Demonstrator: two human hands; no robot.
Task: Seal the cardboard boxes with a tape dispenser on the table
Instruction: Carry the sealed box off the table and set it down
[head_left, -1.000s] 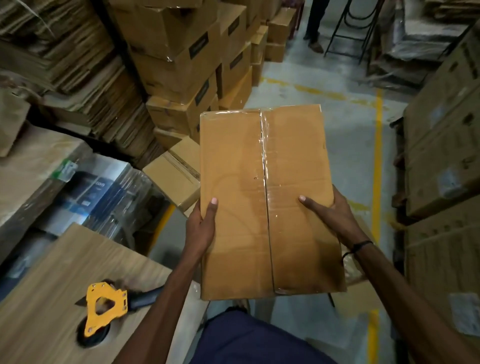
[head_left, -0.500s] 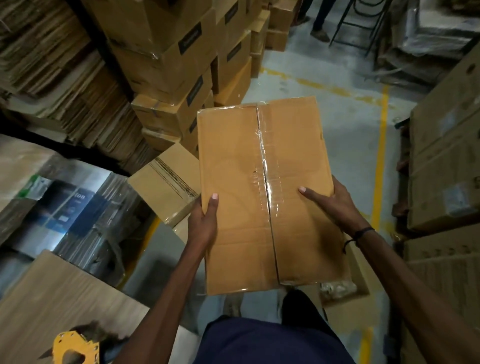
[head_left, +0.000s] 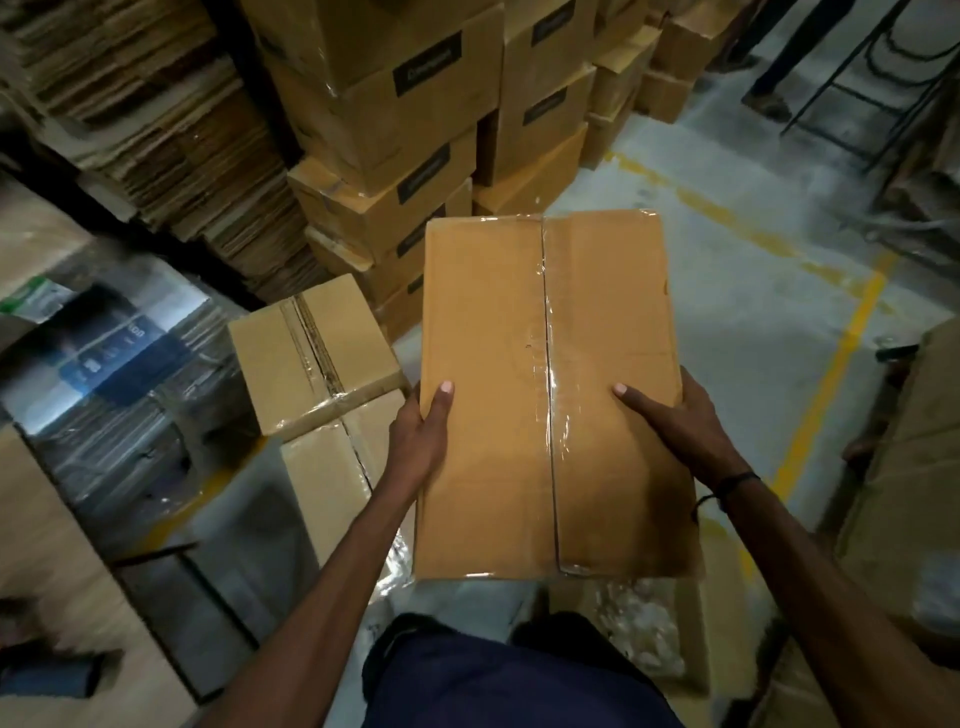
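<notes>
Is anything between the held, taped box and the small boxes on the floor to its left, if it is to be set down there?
Nothing visible. The taped box is held off the floor by the left hand and right hand. The floor boxes lie just left of it, tops bare, with only open air between.

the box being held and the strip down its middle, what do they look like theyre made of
The box looks like plain brown cardboard, matte, with creased flaps meeting at a centre seam. The strip along that seam seems to be clear plastic packing tape: it is glossy, wrinkled and catches the light.
</notes>
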